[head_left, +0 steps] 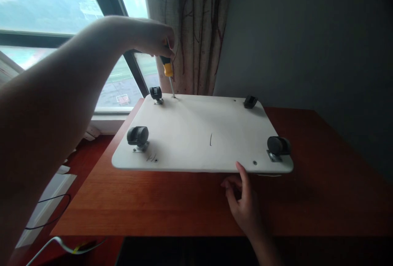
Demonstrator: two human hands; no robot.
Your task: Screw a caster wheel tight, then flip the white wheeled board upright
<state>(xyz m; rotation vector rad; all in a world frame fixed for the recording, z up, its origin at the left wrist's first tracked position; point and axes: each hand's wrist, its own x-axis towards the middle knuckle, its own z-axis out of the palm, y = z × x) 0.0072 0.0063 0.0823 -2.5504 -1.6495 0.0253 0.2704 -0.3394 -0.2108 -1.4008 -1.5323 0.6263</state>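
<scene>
My left hand [158, 41], reaching out over the far left, is closed around the handle of a black and yellow screwdriver [168, 68]. The screwdriver stands nearly upright, its tip at a screw spot near the far edge of a white board [196, 122]. Black casters on metal plates sit at the board's corners; the far left caster [156, 93] is beside the screwdriver. At the near edge, my right hand [244, 204] rests one finger on the board, its fingers apart and holding nothing. A screw [254, 162] shows close to that finger.
The board lies on a reddish-brown wooden table [172, 204]. A window [46, 4] and a patterned curtain [190, 32] stand behind, with a grey wall [291, 45] to the right. A white cable [55, 240] hangs at the lower left over a red floor.
</scene>
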